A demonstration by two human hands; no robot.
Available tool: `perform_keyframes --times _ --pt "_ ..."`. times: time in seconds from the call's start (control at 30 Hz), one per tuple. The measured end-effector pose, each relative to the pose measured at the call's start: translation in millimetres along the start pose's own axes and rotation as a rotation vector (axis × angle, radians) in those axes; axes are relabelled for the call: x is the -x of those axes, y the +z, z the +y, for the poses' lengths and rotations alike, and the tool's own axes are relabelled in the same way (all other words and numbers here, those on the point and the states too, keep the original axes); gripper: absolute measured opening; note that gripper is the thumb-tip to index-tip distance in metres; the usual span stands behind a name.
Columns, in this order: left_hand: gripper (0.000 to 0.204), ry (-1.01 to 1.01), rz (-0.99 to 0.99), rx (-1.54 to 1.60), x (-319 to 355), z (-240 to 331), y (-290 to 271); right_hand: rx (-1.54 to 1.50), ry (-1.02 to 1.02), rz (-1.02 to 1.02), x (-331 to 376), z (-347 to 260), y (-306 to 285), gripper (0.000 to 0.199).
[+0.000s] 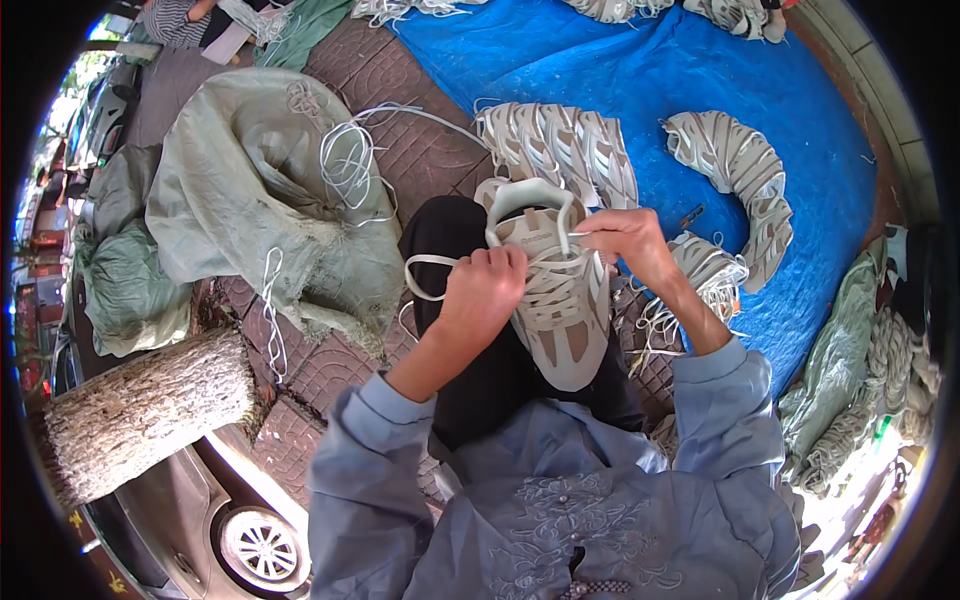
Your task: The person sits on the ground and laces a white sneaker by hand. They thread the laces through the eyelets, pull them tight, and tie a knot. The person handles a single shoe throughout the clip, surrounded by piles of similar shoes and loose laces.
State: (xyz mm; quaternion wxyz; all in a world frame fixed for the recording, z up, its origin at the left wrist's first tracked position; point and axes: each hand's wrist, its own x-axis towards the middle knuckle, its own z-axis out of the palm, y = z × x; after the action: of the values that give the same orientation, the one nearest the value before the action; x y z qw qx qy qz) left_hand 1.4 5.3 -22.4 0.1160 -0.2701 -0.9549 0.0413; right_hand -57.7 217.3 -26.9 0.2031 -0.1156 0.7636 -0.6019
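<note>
Patterned brick paving (pixel 370 75) outdoors, blue sheet (pixel 680 80) spread over it ahead and to the right. Beige-and-white shoe (pixel 575 345) on the person's lap over black trousers (pixel 440 232), toe toward the body, opening facing away, lace (pixel 428 260) criss-crossed up the front. Left hand (pixel 488 290) closed on the lace at the shoe's left edge, a loop sticking out beside it; this hand blocks part of that side. Right hand (pixel 635 245) pinching lace between thumb and finger near the top eyelets.

Around: row of nested shoes (pixel 555 150) just beyond the opening, near end partly hidden by the shoe. Curved row of shoes (pixel 765 195) farther right on the sheet. Tangle of laces (pixel 708 285) near the right forearm, partly covered by it. Big pale sack (pixel 215 180) left of the knees, white cord (pixel 348 165) coiled on it, one strand running toward the row. Bundle of laces (pixel 272 320) at the sack's near edge. Tree trunk (pixel 150 410) lower left, parked car (pixel 165 510) behind it. Green sack (pixel 840 340) at far right. Another person (pixel 178 20) at upper left, striped clothing, mostly cut off.
</note>
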Motion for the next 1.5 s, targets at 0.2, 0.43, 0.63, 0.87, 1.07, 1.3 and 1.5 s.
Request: perform_keyframes --times 0.2,0.43,0.63,0.87,1.07,1.3,1.5 --pt "0.012 -0.237 -0.578 0.839 -32 -41 -19 0.711 -0.669 -0.012 -7 3 -6 0.009" --pt "0.005 -0.304 -0.487 0.760 -34 -29 -14 0.789 -0.643 0.022 -8 13 -6 0.007" --pt "0.002 0.213 0.030 0.294 -35 -23 -14 0.868 -0.714 0.052 -14 4 -1 0.009" --pt "0.009 -0.188 -0.022 0.530 -53 -7 2 1.044 -0.876 0.006 -23 3 6 0.006" --pt "0.014 -0.354 -0.222 0.758 -65 6 2 1.020 -0.885 0.014 -20 13 5 0.011" --pt "0.009 -0.355 -0.208 0.727 -64 7 7 1.128 -0.803 -0.055 -21 -5 16 0.011" --pt "0.011 -0.374 -0.278 0.797 -67 4 4 0.583 -0.680 -0.093 -28 26 -10 0.005"
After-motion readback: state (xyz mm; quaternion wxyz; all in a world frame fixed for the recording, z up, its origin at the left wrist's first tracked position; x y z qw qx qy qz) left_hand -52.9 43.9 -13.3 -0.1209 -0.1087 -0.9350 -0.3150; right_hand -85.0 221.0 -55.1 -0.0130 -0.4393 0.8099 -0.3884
